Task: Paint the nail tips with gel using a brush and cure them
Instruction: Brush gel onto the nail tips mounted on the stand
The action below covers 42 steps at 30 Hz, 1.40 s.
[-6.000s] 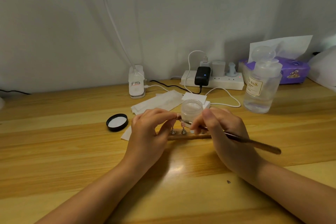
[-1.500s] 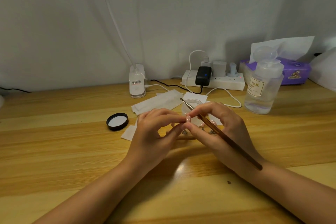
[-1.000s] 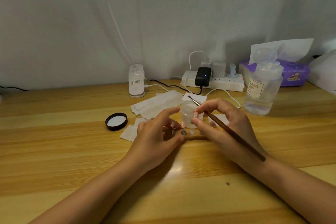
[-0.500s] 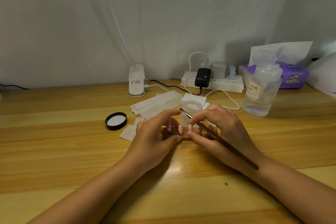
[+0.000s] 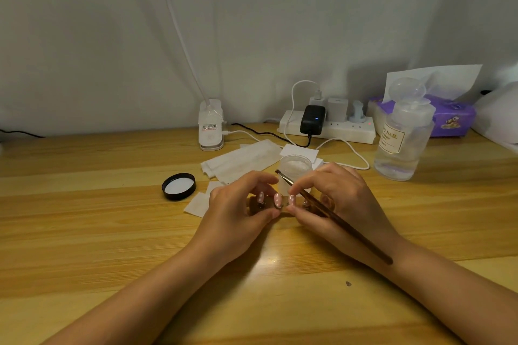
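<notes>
A small wooden stand [image 5: 253,204] lies mid-table with pink nail tips [image 5: 277,200] upright on it. My left hand [image 5: 238,213] curls round the stand's left end, thumb at its front and index finger arched over the tips. My right hand [image 5: 339,199] holds the brown brush [image 5: 330,214] across its fingers, bristles pointing up and left toward the gel jar [image 5: 295,166]. Its thumb and index finger meet at one nail tip [image 5: 291,199]. The right part of the stand is hidden behind this hand.
A black jar lid [image 5: 178,186] lies to the left, with white wipes [image 5: 241,159] behind the hands. A clear liquid bottle [image 5: 403,137], a purple tissue box [image 5: 454,117], a power strip [image 5: 328,127] with cables and a small white lamp [image 5: 210,127] stand farther back.
The nail tip that both hands pinched in the air 1.5 s ago now stands on the stand. Both hands have sunk to the stand, and the brush has hardly moved.
</notes>
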Tool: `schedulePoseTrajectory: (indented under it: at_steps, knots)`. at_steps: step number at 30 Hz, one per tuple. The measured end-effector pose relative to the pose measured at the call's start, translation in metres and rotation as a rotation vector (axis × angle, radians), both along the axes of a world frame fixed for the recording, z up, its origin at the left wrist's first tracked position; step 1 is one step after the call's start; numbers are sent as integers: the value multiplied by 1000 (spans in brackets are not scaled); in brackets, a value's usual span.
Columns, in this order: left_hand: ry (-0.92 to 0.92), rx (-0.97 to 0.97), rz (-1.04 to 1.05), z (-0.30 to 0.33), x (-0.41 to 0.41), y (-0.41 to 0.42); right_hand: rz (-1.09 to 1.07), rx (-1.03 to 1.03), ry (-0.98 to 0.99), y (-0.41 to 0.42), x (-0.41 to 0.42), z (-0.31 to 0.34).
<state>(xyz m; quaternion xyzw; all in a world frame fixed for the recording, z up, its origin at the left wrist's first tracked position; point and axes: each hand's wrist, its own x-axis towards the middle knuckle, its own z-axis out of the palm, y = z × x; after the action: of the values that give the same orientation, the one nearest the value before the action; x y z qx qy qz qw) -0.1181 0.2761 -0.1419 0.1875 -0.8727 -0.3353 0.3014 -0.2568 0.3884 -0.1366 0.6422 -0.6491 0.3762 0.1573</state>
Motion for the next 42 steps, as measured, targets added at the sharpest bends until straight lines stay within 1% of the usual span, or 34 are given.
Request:
schedulePoseTrajectory:
  at_steps: [3,6,10,14,16,27,36,42]
  knots:
    - [-7,6,1,-1,0,-1,-18,-6,-7,0,0,-1]
    - [-20,8,15,-1,0,-2,-41,-56,-1,2,-1,1]
    - [-38,26,37,0,1,-1,-66,-103,46,7,-3,5]
    - [-42,38,53,3,1,2,-97,-53,173,11,-6,5]
    - [-45,45,61,4,1,3,-99,-12,199,11,-6,4]
    - [-70,56,66,7,2,4,-88,6,187,11,-8,5]
    - [-77,36,67,6,1,3,-85,-19,186,9,-6,5]
    - [-88,43,52,5,1,2,-55,-24,147,9,-7,3]
